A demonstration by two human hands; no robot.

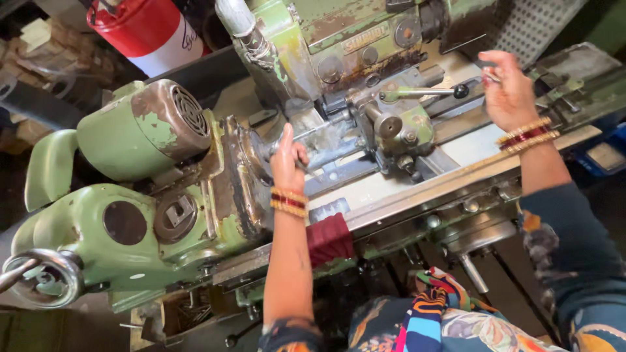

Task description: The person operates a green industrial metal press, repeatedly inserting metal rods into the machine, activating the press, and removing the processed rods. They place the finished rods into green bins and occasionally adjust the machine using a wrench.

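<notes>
So here I am at this old green lathe point(195, 215), paint flaking everywhere. Far left end there's a handwheel point(45, 277), and above it the motor point(147, 127) with its vented end cap, just beside the headstock.

My left hand point(287, 163) is wrapped around the small metal workpiece point(277, 145) right at the chuck point(251, 160), fingers curled shut on it, thumb up top. That's the bit that bugs me: my bangles point(289, 201) hang just behind my wrist, near the chuck face. If the spindle turns while I'm holding on, bangles or fingers could get dragged in. I can't tell from here whether it's turning.

A dark red rag point(329, 238) sits on the front edge of the bed, touching my forearm. Loose cloth near rotating parts could snag too.

In the middle is the tool post point(391, 127), its ball-ended lever point(424, 92) pointing right.

My right hand point(507, 91) is at the far edge of the bed, fingertips pinching something small and dark, can't make out what. More bangles there, and a loose sleeve point(574, 254) hanging close to the carriage, which could catch if it moves.
</notes>
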